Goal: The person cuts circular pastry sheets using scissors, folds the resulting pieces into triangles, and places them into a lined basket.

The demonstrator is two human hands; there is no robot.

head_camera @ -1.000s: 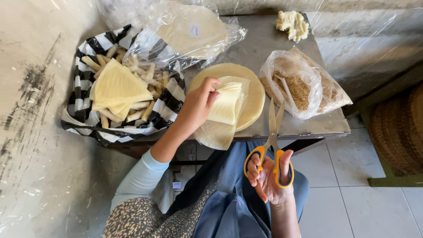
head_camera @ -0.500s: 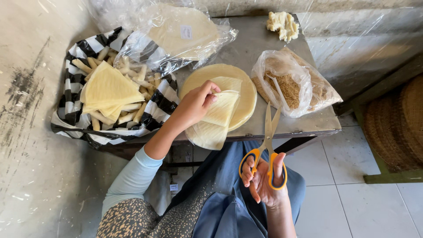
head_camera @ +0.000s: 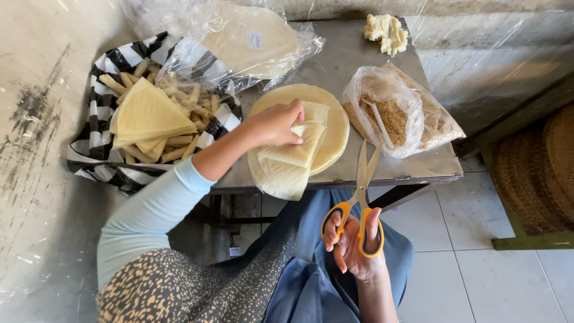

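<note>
A stack of folded pale wrappers (head_camera: 294, 157) at the near edge of the grey desk (head_camera: 350, 60) was pinched by the left hand (head_camera: 276, 124), partly over a round stack of sheets (head_camera: 335, 119). Yellow-handled scissors (head_camera: 357, 203), blades slightly apart, were gripped by the right hand (head_camera: 354, 248) nearer, below the desk edge. To the left lay a striped tray (head_camera: 95, 107) of rolled pieces, to the right a bag of crumbs (head_camera: 397, 116).
</note>
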